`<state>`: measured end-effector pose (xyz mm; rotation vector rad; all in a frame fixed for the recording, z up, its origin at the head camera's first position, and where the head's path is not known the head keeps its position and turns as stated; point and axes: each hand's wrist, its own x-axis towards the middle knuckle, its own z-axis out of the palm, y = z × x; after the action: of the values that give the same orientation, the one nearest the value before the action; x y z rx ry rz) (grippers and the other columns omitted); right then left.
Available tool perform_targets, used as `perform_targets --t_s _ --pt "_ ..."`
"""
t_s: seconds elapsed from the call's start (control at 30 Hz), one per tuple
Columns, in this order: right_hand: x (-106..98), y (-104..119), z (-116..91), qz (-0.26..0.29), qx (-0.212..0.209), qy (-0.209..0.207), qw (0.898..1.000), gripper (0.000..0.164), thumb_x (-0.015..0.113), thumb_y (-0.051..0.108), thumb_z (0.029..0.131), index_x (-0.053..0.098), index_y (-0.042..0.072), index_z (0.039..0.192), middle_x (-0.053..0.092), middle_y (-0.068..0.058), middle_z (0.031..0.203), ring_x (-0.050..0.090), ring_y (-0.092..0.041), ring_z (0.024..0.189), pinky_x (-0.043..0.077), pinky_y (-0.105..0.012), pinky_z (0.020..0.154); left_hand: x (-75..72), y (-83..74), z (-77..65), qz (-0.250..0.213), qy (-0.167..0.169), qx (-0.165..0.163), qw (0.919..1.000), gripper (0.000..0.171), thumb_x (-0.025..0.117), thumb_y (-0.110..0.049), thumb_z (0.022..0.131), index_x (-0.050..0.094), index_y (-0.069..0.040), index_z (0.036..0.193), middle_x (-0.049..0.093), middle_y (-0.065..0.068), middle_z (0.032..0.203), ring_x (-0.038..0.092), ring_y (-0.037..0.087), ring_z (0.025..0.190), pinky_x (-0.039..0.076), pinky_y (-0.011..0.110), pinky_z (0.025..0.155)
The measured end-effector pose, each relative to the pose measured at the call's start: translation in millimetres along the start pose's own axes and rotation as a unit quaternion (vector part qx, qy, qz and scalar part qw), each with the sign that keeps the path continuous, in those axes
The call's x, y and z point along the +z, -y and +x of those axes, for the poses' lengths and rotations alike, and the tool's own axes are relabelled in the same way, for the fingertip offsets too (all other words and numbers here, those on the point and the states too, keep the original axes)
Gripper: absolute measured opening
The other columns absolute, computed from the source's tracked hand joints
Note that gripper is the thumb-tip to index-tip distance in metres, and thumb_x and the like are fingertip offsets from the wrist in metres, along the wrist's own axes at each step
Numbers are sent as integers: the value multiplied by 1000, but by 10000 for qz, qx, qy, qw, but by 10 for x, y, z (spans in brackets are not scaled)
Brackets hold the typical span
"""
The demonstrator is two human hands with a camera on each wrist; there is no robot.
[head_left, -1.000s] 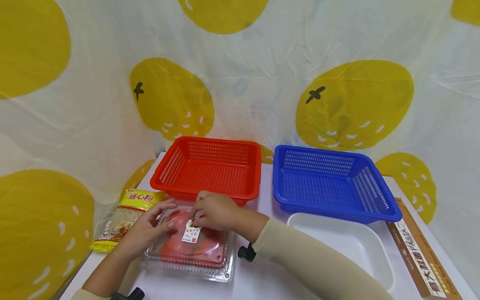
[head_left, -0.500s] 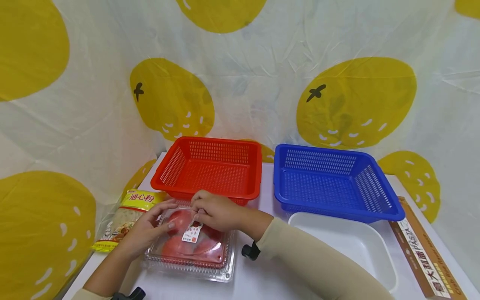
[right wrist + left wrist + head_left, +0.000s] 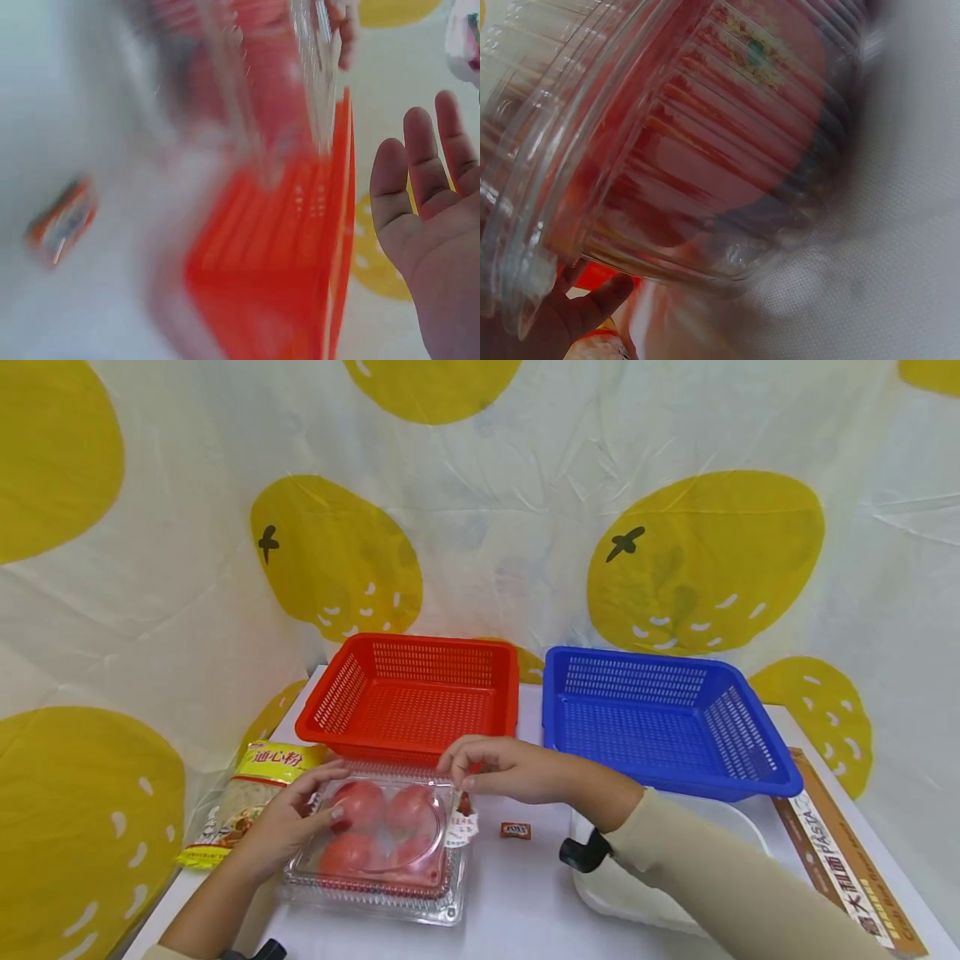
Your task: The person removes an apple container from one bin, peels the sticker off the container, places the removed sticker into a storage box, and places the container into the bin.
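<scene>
A clear lidded plastic container (image 3: pixel 457 889) of red tomatoes (image 3: pixel 360 806) stands on the table at the front left. My left hand (image 3: pixel 288 818) rests on its left side, thumb over the lid and fingers spread along the back left corner. In the left wrist view that hand (image 3: pixel 562 315) shows below the container's ribbed wall. My right hand (image 3: pixel 517 768) is raised just right of the container. Between thumb and fingertips it pinches a white label (image 3: pixel 461 827) with red print, which hangs beside the lid's right edge.
A red basket (image 3: pixel 405 743) and a blue basket (image 3: pixel 675 777) stand at the back. A yellow pasta bag (image 3: pixel 273 764) lies left. A small orange packet (image 3: pixel 515 830) lies right of the container. A white tray (image 3: pixel 667 893) sits under the right forearm, beside a long pasta box (image 3: pixel 840 852).
My right hand has moved right, off the lid, carrying the label that lay on it. The small orange packet has come into sight. My left hand stays where it was.
</scene>
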<state>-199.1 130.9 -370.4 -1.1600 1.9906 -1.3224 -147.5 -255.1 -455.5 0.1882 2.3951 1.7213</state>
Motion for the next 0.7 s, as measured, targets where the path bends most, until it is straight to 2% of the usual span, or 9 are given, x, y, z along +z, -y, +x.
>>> perform_targets --t_s 0.17,0.3,0.37,0.43,0.63,0.7 --pt "-277 -18 -565 -122 305 -173 9993 9 60 8 107 67 11 103 64 -6 137 55 -30 130 54 -40 103 3 -7 2 -3 17 47 10000 57 77 -20 100 55 -15 152 36 11 170 28 49 154 57 34 101" --pt "-443 -107 -995 -246 644 -365 9970 10 58 7 108 67 12 104 65 -7 134 56 -34 129 53 -35 103 -4 -11 -1 176 8 218 9996 54 76 -19 101 56 -14 151 38 12 168 25 49 156 50 55 111" --pt "-498 -165 -1185 -195 795 -360 9960 12 57 6 108 67 13 106 65 -11 135 57 -31 129 52 -32 104 -8 -9 -2 243 1 301 9993 53 76 -19 101 57 -14 150 39 12 168 22 49 157 41 67 115" --pt "-540 -220 -1352 -57 900 -263 9956 13 55 6 109 67 12 109 64 -16 137 57 -27 130 52 -28 105 -10 -4 -2 256 -1 344 9991 52 76 -19 101 57 -14 150 40 12 168 22 48 158 36 72 116" --pt "-641 -454 -1767 278 941 249 9949 17 54 3 110 67 10 117 65 -18 136 60 -18 126 52 -25 101 -5 12 5 279 56 393 9988 51 75 -18 101 57 -15 149 38 12 168 24 46 157 41 61 117" --pt "-660 -551 -1871 288 1268 412 9907 17 57 4 108 68 10 120 67 -15 131 62 -19 119 54 -26 96 -1 3 8 229 104 440 9987 51 75 -17 101 57 -15 149 37 13 169 24 47 157 46 48 115"
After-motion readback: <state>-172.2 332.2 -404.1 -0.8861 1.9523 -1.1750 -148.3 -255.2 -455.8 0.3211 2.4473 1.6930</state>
